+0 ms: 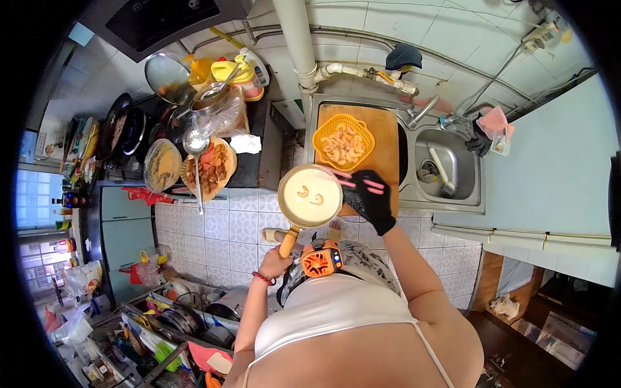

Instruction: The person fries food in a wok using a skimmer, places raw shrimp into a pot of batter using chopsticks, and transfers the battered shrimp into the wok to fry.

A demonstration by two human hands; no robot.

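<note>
My left hand [275,264] is wrapped round the wooden handle of a small cream-coloured pan [310,215], held above the floor in front of my body. Two curled shrimp [316,200] lie apart in the pan. In a black glove, my right hand [373,202] grips a pair of pink chopsticks [337,173], whose tips reach the pan's right rim. Behind the pan, a yellow plastic basket [369,141] holds several peeled shrimp [345,143]. It sits on a wooden cutting board [384,127] laid across the left part of the sink.
A steel sink basin [446,187] with a faucet [424,111] lies to the right. On the dark counter at left stand a plate of brown and red food [210,169], a ladle [197,174], a bowl [162,166] and a yellow jug [242,76]. Crowded racks [187,330] fill the lower left.
</note>
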